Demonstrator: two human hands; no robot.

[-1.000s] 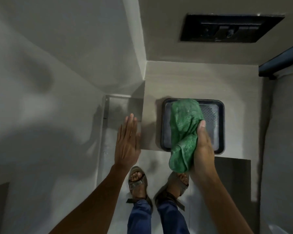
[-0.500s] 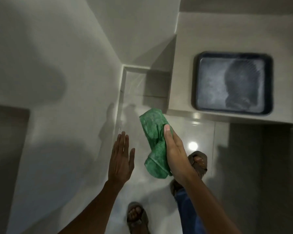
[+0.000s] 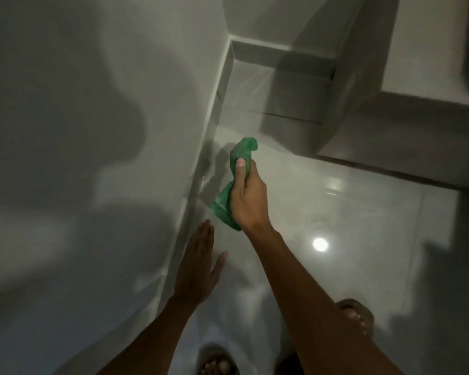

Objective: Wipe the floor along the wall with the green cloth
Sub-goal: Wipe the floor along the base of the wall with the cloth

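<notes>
Cloth, green (image 3: 243, 155) and bunched into a long twisted roll, sits in the right hand (image 3: 248, 197), which is clenched around its middle with the thumb pressed flat along the fabric. Its long axis runs roughly away from the person: one rounded end sticks out past the thumb toward the far corner of the room, and the other end hangs out below the heel of the hand, back toward the person and slightly toward the wall (image 3: 92, 131). The roll is held over the glossy pale floor (image 3: 336, 226), close beside the skirting strip (image 3: 198, 201) at the foot of the wall; whether it touches the floor cannot be told. The left hand (image 3: 198, 266) is released and flat, fingers straight and together, thumb spread, near the skirting and nearer the person than the cloth. Two sandalled feet (image 3: 218, 361) stand on the floor at the bottom edge. A pale worktop (image 3: 417, 50) fills the upper right.
</notes>
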